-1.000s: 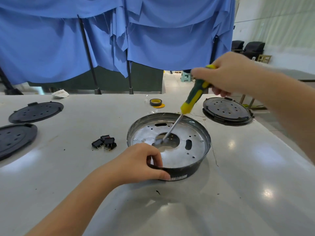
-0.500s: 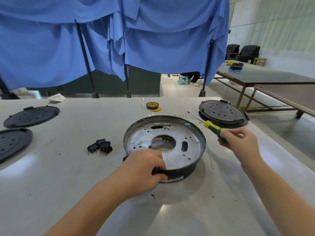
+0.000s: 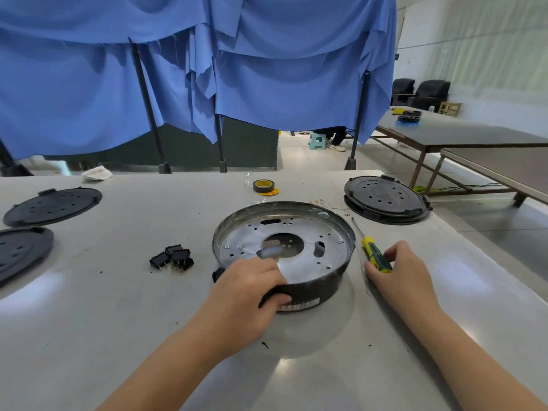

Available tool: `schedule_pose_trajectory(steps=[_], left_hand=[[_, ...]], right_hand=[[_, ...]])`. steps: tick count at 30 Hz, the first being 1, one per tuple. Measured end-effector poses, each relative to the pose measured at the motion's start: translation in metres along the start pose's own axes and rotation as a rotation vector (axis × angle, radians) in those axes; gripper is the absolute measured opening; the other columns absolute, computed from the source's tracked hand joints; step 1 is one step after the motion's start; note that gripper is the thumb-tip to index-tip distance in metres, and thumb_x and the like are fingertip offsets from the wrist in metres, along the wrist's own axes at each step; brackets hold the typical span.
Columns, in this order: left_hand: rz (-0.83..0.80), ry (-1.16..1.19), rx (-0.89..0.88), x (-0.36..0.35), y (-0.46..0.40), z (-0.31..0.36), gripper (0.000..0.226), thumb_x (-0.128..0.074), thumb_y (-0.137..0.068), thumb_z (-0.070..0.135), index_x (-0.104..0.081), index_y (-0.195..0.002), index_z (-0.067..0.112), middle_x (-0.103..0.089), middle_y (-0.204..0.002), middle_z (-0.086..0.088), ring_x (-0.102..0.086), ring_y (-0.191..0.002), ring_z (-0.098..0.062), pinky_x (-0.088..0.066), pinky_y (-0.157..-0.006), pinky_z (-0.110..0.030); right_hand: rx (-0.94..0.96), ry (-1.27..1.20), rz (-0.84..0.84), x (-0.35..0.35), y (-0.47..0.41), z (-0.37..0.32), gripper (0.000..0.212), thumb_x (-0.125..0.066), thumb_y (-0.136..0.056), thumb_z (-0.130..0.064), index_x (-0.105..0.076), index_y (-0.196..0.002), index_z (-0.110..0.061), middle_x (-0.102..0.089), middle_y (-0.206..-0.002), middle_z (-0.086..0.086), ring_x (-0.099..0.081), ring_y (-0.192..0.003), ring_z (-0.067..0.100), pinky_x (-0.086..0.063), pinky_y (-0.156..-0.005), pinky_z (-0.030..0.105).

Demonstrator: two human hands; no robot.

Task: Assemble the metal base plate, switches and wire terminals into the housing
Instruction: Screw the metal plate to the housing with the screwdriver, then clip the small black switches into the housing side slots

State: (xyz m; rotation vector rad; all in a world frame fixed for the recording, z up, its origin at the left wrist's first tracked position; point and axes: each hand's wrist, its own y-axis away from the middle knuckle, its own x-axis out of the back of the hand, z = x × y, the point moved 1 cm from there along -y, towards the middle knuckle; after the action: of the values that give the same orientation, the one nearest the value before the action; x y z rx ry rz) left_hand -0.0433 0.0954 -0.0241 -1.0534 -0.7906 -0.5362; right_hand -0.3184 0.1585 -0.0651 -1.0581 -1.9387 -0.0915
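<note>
The housing [image 3: 311, 287] – a round black shell – sits near the middle of the grey bench [image 3: 89, 321], with the metal plate [image 3: 296, 262] lying flat inside it, its large centre hole and small punched holes facing up. The left hand [image 3: 246, 287] clamps the near rim of the housing: fingers curled over the edge onto the plate, thumb pressed on the outer wall. The right hand [image 3: 397, 271] rests on the bench just right of the housing, its grip curled loosely around the handle of the screwdriver [image 3: 375, 256], which lies on the bench with its shaft pointing away, beside the housing wall. A cluster of black switches [image 3: 173, 258] lies on the bench left of the housing, apart from it. Thin wire terminals [image 3: 329, 204] lie just behind the housing. Farther back is a tape roll [image 3: 264, 186]. Black perforated lids lie at the left edge [image 3: 53, 204] – two of them – and another stack at the right [image 3: 385, 197]. Blue cloth [image 3: 267, 84] hangs behind the bench.
</note>
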Motion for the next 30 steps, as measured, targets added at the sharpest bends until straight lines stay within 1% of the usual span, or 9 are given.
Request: schedule_pose_trajectory(steps=[3, 6, 8, 12, 16, 18, 21, 26, 30], left_hand=[[0.099, -0.011, 0.037, 0.003, -0.003, -0.002, 0.007, -0.068, -0.081, 0.019, -0.064, -0.086, 0.018, -0.057, -0.082, 0.013, -0.053, -0.078, -0.006, -0.040, -0.083, -0.026], [0.203, 0.025, 0.092, 0.010, -0.014, -0.001, 0.007, -0.065, -0.081, 0.020, -0.062, -0.087, 0.016, -0.055, -0.082, 0.012, -0.052, -0.079, -0.006, -0.039, -0.085, -0.030], [0.291, 0.118, 0.179, 0.015, -0.022, 0.000, 0.007, -0.065, -0.082, 0.021, -0.060, -0.087, 0.020, -0.055, -0.081, 0.015, -0.054, -0.078, -0.009, -0.042, -0.079, -0.032], [0.478, 0.438, 0.445, 0.034, -0.030, -0.008, 0.010, -0.069, -0.086, 0.024, -0.059, -0.083, 0.027, -0.065, -0.072, 0.010, -0.063, -0.069, -0.004, -0.048, -0.059, -0.014], [0.540, 0.793, 0.554, 0.058, -0.032, -0.016, 0.007, -0.067, -0.083, 0.033, -0.068, -0.085, 0.027, -0.071, -0.075, -0.001, -0.068, -0.065, -0.015, -0.055, -0.047, -0.037], [0.538, 0.918, 0.565, 0.066, -0.033, -0.022, 0.010, -0.067, -0.084, 0.032, -0.069, -0.086, 0.022, -0.071, -0.076, -0.004, -0.068, -0.065, -0.017, -0.054, -0.046, -0.033], [0.529, 1.192, 0.562, 0.073, -0.036, -0.032, 0.016, -0.068, -0.080, 0.029, -0.073, -0.086, 0.015, -0.072, -0.081, -0.009, -0.068, -0.072, -0.021, -0.057, -0.063, -0.032], [0.391, 1.497, 0.659, 0.067, -0.035, -0.043, 0.031, -0.057, -0.082, 0.027, -0.072, -0.099, 0.007, -0.074, -0.095, -0.011, -0.071, -0.088, -0.024, -0.059, -0.072, -0.034], [0.363, 1.503, 0.740, 0.059, -0.034, -0.048, 0.027, -0.050, -0.094, 0.026, -0.073, -0.100, 0.011, -0.073, -0.091, -0.005, -0.069, -0.087, -0.020, -0.058, -0.073, -0.032]], right_hand=[[0.109, -0.012, 0.015, 0.000, 0.003, -0.011, 0.041, -0.070, -0.081, -0.028, -0.050, -0.113, -0.011, -0.052, -0.106, 0.004, -0.047, -0.097, 0.020, -0.044, -0.082, 0.033], [0.168, -0.228, -0.150, -0.002, 0.009, -0.033, 0.055, -0.070, -0.080, -0.015, -0.043, -0.128, -0.015, -0.049, -0.120, 0.002, -0.047, -0.111, 0.016, -0.043, -0.097, 0.034], [0.182, -0.359, -0.232, -0.005, 0.013, -0.046, 0.063, -0.071, -0.078, -0.010, -0.040, -0.132, -0.020, -0.048, -0.126, -0.002, -0.044, -0.116, 0.008, -0.036, -0.097, 0.026], [0.190, -0.562, -0.307, -0.009, 0.014, -0.070, 0.075, -0.077, -0.078, -0.019, -0.033, -0.138, -0.028, -0.044, -0.129, -0.011, -0.042, -0.120, 0.004, -0.033, -0.098, 0.021], [0.151, -0.670, -0.215, -0.008, 0.009, -0.085, 0.068, -0.071, -0.084, -0.028, -0.033, -0.140, -0.029, -0.044, -0.132, -0.011, -0.043, -0.121, 0.006, -0.035, -0.101, 0.025], [0.129, -0.753, -0.172, -0.006, 0.007, -0.092, 0.059, -0.067, -0.087, -0.029, -0.035, -0.137, -0.028, -0.048, -0.127, -0.011, -0.048, -0.116, 0.006, -0.039, -0.097, 0.023], [0.088, -0.838, -0.131, -0.001, 0.003, -0.101, 0.044, -0.063, -0.090, -0.027, -0.041, -0.128, -0.028, -0.056, -0.109, -0.018, -0.059, -0.097, 0.001, -0.047, -0.071, 0.010], [0.147, -0.581, -0.014, 0.005, -0.006, -0.099, 0.020, -0.054, -0.089, -0.012, -0.051, -0.105, -0.023, -0.060, -0.092, -0.004, -0.057, -0.087, 0.018, -0.048, -0.075, 0.036], [0.179, -0.468, 0.021, 0.010, -0.012, -0.098, 0.017, -0.046, -0.087, -0.008, -0.049, -0.088, -0.024, -0.057, -0.079, -0.004, -0.053, -0.074, 0.015, -0.037, -0.057, 0.029]])
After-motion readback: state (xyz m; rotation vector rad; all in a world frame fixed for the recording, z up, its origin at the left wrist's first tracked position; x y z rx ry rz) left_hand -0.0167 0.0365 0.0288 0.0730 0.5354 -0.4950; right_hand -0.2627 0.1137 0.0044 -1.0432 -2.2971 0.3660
